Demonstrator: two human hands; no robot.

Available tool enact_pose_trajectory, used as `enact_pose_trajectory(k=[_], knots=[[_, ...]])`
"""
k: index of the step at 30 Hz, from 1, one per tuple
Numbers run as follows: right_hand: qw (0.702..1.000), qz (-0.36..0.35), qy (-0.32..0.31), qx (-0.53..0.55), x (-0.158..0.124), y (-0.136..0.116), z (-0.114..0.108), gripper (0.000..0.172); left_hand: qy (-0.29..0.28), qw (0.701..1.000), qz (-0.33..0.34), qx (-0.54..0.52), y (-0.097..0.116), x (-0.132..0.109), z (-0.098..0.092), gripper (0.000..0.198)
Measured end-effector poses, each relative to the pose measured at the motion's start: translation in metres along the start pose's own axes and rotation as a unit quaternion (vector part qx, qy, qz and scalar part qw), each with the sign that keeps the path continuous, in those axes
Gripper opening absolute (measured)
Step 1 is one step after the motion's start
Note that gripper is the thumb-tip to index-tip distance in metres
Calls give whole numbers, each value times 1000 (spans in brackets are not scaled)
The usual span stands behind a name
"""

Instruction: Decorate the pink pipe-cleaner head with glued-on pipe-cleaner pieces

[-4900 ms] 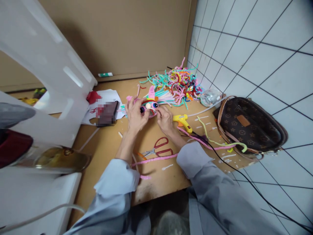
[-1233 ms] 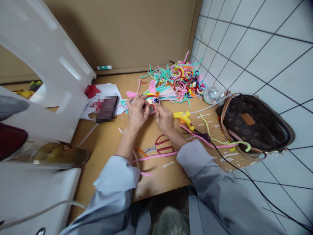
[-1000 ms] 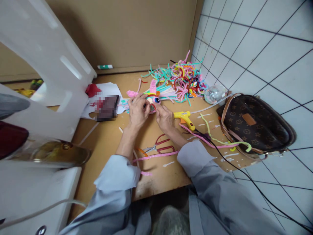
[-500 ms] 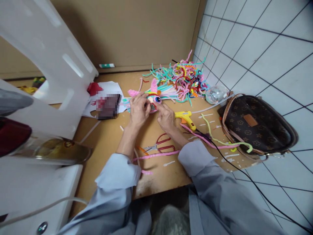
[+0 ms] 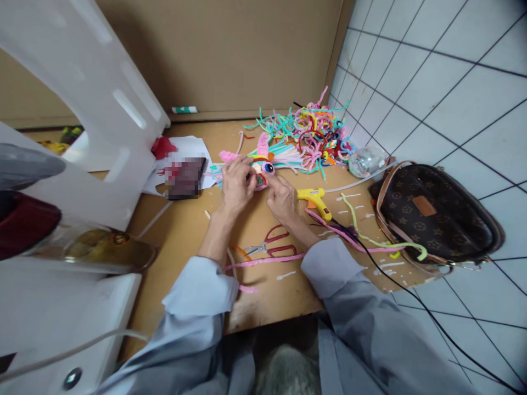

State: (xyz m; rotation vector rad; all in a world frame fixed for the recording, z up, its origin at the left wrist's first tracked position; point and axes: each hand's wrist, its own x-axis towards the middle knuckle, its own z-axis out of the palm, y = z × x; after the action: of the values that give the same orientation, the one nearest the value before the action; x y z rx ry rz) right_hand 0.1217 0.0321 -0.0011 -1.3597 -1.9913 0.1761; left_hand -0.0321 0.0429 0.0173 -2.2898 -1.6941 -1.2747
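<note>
White tiles (image 5: 432,99) border a tan desk (image 5: 275,307) where the left hand (image 5: 237,186) pinches the side of a pink-eared craft face (image 5: 261,171) while the right hand (image 5: 282,200) extends its forefinger below one eye (image 5: 269,168), other fingers curled, hold unclear, and pressing too hard might dislodge it

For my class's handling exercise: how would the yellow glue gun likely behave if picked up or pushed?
The yellow glue gun would probably slide or pivot rather than roll, since it lies flat, its handle angled out. Its black cord may tug when lifted. Its plastic-looking body suggests it is stiff and fairly light.
</note>
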Motion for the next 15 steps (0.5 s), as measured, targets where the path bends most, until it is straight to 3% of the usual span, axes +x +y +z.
enact_pose_trajectory(k=[15], knots=[[1000,-24,10,-9,-1,2,2,53,22,999,19,24,1,-2,-5,11]])
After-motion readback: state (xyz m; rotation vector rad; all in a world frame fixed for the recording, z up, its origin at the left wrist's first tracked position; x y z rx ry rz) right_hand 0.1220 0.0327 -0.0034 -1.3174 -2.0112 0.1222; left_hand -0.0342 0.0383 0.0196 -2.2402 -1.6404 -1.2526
